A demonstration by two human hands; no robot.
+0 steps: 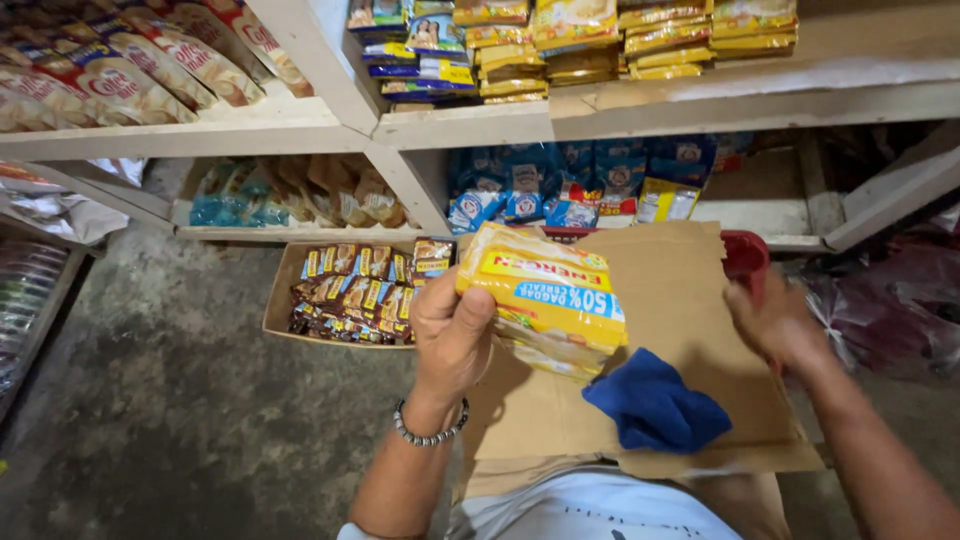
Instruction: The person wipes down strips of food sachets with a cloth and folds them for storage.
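Observation:
My left hand (450, 335) grips a stack of yellow sachet packs (545, 295) with red and blue bands, held up over an open cardboard box flap (680, 300). A beaded bracelet circles that wrist. My right hand (775, 325) rests at the right edge of the cardboard, next to a red plastic basket (748, 255), fingers curled on the edge. A blue cloth (655, 405) lies on the cardboard between my arms.
White wooden shelves (460, 125) hold more yellow packs, blue pouches (560, 185) and red-and-cream bags (130, 70). A low cardboard tray of brown sachets (360, 290) sits on the concrete floor (170, 400). Dark plastic bags (890, 300) lie at the right.

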